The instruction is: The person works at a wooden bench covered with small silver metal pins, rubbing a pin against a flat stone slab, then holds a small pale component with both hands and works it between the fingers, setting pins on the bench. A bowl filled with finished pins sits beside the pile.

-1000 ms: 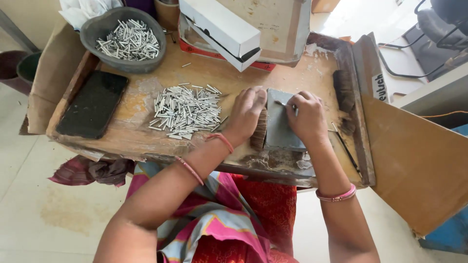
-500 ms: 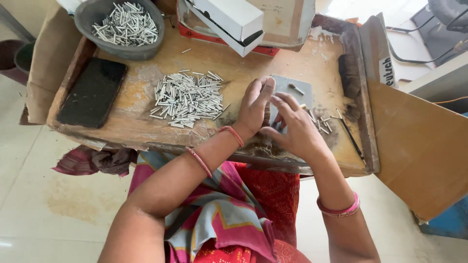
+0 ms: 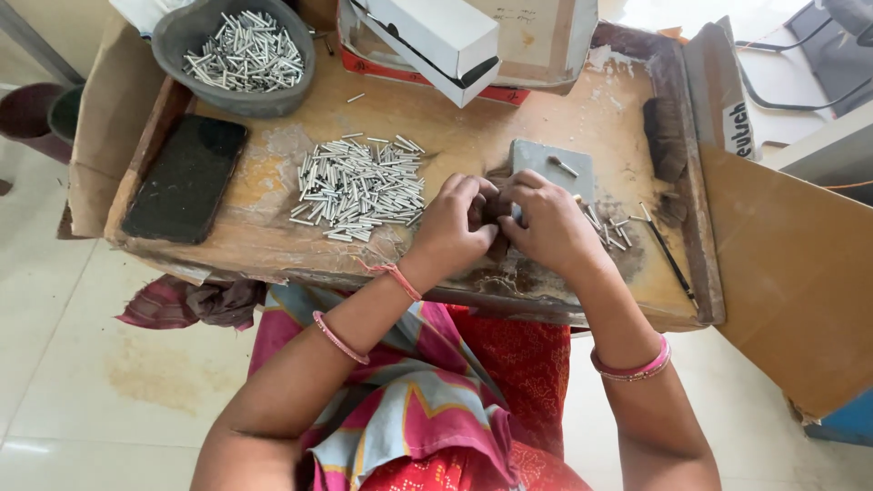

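The left hand (image 3: 452, 227) and right hand (image 3: 546, 223) meet fingertip to fingertip over the near edge of the grey square pad (image 3: 553, 169), fingers curled narrow around something small and dark that I cannot make out. The loose heap of short silver metal tubes (image 3: 359, 188) lies just left of the left hand on the worn wooden surface (image 3: 273, 245), seemingly within easy reach. More tubes fill the grey round bowl (image 3: 238, 55) at the far left, and a black flat phone (image 3: 186, 177) lies beside the heap.

Left of the hands (image 3: 496, 223) lie shiny metal pins (image 3: 359, 188) on a rough, worn wooden surface (image 3: 273, 245); farther left, a glossy black phone (image 3: 186, 178).
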